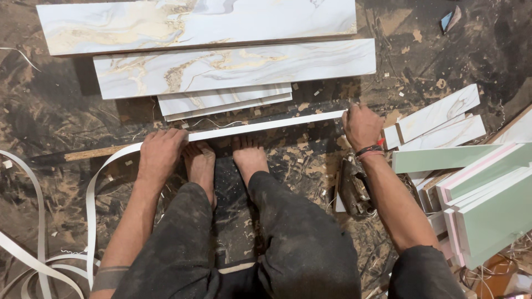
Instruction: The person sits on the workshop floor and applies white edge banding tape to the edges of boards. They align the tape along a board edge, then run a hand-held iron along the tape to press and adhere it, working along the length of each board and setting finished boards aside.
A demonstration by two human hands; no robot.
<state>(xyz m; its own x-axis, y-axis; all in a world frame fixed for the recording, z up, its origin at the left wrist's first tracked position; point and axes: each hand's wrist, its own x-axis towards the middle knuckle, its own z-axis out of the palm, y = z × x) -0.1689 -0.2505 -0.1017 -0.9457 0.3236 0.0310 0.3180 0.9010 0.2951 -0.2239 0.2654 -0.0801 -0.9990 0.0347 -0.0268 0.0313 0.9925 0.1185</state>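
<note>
Seen from above, looking down past dark, dusty trouser knees: a long narrow board point(266, 127) standing on edge across the floor, its long axis running left to right and tilted a little, right end higher in the picture. Top edge covered in flat white edge banding tape point(91, 194), smooth and thin; bare brown chipboard showing at the far left end. Loose tape curling off the left end and looping down in pale ribbons over the floor.

Left hand point(162, 152) pressed flat, palm down, fingers together, over the tape on the board near its left part. Right hand point(361, 126) curled over the board's right end, fingers folded on the edge, red and black threads around the wrist. Two bare feet point(227, 160) planted just behind the board, between the hands.

Just beside the right forearm, a small grimy metal tool point(353, 188) lying on the floor. Beyond the board, a stack of long marble-patterned panels point(221, 44), glossy white with gold and grey veining, lying parallel to it. On the right, shorter marble offcuts point(438, 116) and a pile of pale green and pink laminated boards point(487, 194). Floor point(55, 111) dark, strewn with sawdust and wood chips.
</note>
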